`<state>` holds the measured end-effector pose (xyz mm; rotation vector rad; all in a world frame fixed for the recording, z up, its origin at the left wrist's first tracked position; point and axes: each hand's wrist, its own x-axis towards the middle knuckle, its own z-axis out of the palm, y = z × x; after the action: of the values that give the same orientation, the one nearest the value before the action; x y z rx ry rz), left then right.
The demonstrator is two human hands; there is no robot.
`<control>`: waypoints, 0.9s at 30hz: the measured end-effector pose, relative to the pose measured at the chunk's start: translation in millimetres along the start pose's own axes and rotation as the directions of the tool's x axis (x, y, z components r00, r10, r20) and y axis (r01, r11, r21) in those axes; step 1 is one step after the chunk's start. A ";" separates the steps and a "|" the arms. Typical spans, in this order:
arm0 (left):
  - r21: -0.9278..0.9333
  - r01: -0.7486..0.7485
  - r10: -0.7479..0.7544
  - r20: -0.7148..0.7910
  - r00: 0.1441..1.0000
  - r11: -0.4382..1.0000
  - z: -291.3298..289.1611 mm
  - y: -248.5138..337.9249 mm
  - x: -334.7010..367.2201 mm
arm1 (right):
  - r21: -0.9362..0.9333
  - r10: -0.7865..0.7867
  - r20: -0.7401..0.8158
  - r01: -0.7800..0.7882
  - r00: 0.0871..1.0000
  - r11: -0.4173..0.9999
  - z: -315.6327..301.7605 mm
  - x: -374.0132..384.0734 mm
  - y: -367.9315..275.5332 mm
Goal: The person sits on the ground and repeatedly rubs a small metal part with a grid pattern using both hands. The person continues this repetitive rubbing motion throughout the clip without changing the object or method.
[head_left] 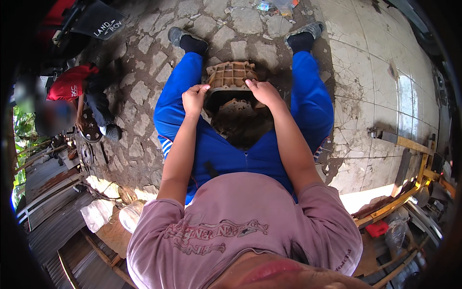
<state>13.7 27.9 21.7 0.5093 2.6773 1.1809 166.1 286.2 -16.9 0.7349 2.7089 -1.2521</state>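
Got a rusty casting (231, 73) between my legs
Left hand (194, 100) and right hand (266, 92) are both gripping its rim; my shirt (245, 200) has faded lettering, the black flap (96, 20) has white letters.

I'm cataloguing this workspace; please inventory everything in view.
Ribbed casing: one, rusty brown, between legs
Co-worker: one, red shirt, left
Round parts: two, dark, left
Flap: one, black, upper left
Plastic containers: two, clear, lower left
Frame: one, yellow, right
Litter: several, mixed, top
Paving stones: many, grey, left
Tiles: many, pale, right
Edge clutter: uncountable, mixed, lower corners
Shirt: one, pink, bottom
Legs: two, blue trousers, centre
Left hand: one, bare, casing's edge
Right hand: one, bare, casing's edge
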 end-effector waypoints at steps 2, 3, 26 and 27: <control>0.028 0.008 -0.006 -0.054 0.999 1.000 -6.4 -6.4 -10.0 | -0.231 0.140 0.195 -0.093 0.971 0.968 -35.8 -12.0 -47.5; 0.020 -0.065 0.067 -0.078 0.995 0.998 -6.4 -13.5 -11.9 | -0.216 0.106 0.188 -0.065 0.976 0.974 -36.0 -15.9 -49.9; -0.178 0.070 -0.081 -0.054 0.995 0.982 -11.6 -14.1 -3.9 | -0.239 -0.007 0.001 0.007 1.000 0.971 1.1 -19.3 -37.3; -0.183 0.063 -0.074 -0.053 0.996 0.981 -10.4 -15.8 -1.0 | -0.182 -0.025 -0.043 0.017 0.999 0.983 6.2 -24.4 -34.9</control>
<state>7.9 10.6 17.0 0.3556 2.5783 1.4225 171.1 252.7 9.7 0.7224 2.8257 -0.9850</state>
